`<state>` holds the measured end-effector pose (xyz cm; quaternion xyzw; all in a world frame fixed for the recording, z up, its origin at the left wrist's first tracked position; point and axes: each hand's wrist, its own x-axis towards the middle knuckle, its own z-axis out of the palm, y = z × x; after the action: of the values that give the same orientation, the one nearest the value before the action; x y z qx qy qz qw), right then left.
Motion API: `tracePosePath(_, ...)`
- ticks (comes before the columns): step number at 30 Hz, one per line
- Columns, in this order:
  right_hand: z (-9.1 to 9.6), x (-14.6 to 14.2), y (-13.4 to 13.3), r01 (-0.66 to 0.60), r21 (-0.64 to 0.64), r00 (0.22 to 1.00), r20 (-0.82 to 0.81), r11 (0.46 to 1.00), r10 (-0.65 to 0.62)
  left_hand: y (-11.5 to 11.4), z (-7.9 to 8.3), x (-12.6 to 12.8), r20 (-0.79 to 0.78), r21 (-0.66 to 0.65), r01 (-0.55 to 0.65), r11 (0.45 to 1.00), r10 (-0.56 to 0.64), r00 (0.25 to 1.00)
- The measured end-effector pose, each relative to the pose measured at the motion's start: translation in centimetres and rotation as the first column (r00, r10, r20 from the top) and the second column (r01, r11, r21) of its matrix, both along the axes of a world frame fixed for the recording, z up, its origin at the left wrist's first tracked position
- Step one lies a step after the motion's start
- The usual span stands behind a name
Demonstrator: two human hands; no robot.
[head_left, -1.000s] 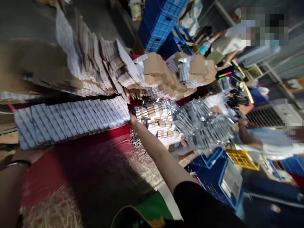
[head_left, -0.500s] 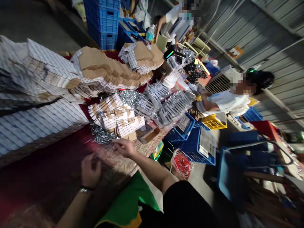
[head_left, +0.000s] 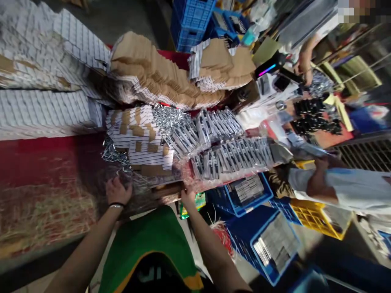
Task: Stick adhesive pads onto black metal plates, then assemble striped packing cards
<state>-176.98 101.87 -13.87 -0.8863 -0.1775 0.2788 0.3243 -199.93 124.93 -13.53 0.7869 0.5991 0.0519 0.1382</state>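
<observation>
My left hand (head_left: 118,191) lies at the near edge of the table, fingers apart and nothing visible in them. Just beyond it is a heap of small shiny metal parts (head_left: 114,151). My right hand (head_left: 188,197) is at the table's front edge, beside the right end of a shallow brown tray or drawer (head_left: 166,192); its fingers are blurred. Between and beyond both hands lie striped white-and-brown cardboard pieces (head_left: 149,148). A larger pile of metal parts (head_left: 171,118) sits behind them. To the right are rows of clear-bagged items (head_left: 233,156).
Stacked brown cards (head_left: 143,61) and white striped stacks (head_left: 45,112) line the back and left. Blue crates (head_left: 275,244) and a yellow crate (head_left: 320,217) stand at the right. A co-worker's arm (head_left: 320,179) is near the bags; another person's hand (head_left: 305,71) is farther back.
The view has levelled and swung. My right hand has moved away from the metal parts, rightward to the table edge. My left hand has come forward to the edge beside the heap.
</observation>
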Motion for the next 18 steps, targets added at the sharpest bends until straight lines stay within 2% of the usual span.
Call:
tracePosePath(3, 0.1, -2.8, 0.8, -0.071, -0.018, 0.997, -0.016, 0.997, 0.071, -0.5, -1.7, -0.9, -0.155, -0.058, 0.088, 0.994, -0.096, 0.983)
tracePosePath(5, 0.8, -2.3, 1.2, -0.169, 0.041, 0.985, -0.023, 0.985, 0.17, -0.1, -3.2, -1.4, -0.201, -0.079, 0.192, 0.978, -0.204, 0.958)
tracePosePath(7, 2.2, 0.7, 0.5, -0.225, 0.102, 0.973, 0.073, 0.969, 0.218, 0.5, -4.5, -2.0, -0.201, -0.085, 0.261, 0.961, -0.274, 0.94)
tracePosePath(9, 4.2, 5.5, -1.3, -0.163, 0.112, 0.951, 0.284, 0.98, 0.126, 0.8, -5.2, -2.7, -0.153, -0.081, 0.293, 0.953, -0.302, 0.941)
tracePosePath(10, 5.1, 8.0, -2.3, -0.078, 0.09, 0.914, 0.405, 0.993, 0.036, 0.8, -5.1, -3.0, -0.105, -0.056, 0.279, 0.959, -0.283, 0.953)
tracePosePath(11, 5.8, 10.3, -3.2, 0.028, 0.031, 0.863, 0.504, 0.999, -0.04, 0.7, -4.9, -3.2, -0.047, -0.015, 0.233, 0.972, -0.233, 0.971)
tracePosePath(12, 6.2, 12.2, -3.9, 0.117, -0.071, 0.819, 0.571, 0.991, -0.056, 0.6, -4.4, -3.3, 0.017, 0.031, 0.151, 0.988, -0.151, 0.988)
tracePosePath(13, 6.3, 13.5, -4.2, 0.124, -0.187, 0.801, 0.599, 0.975, 0.013, 0.5, -3.8, -3.2, 0.076, 0.073, 0.044, 0.996, -0.05, 0.996)
tracePosePath(15, 5.7, 14.4, -3.8, 0.033, -0.379, 0.769, 0.6, 0.925, 0.218, 0.7, -2.5, -2.5, 0.134, 0.101, -0.147, 0.984, 0.133, 0.982)
tracePosePath(16, 5.2, 14.3, -3.3, -0.034, -0.443, 0.752, 0.579, 0.896, 0.315, 1.0, -2.0, -1.9, 0.123, 0.084, -0.16, 0.983, 0.149, 0.981)
tracePosePath(18, 4.3, 13.5, -2.0, -0.113, -0.503, 0.732, 0.541, 0.857, 0.414, 2.1, -1.1, -0.5, 0.056, 0.022, -0.065, 0.998, 0.064, 0.996)
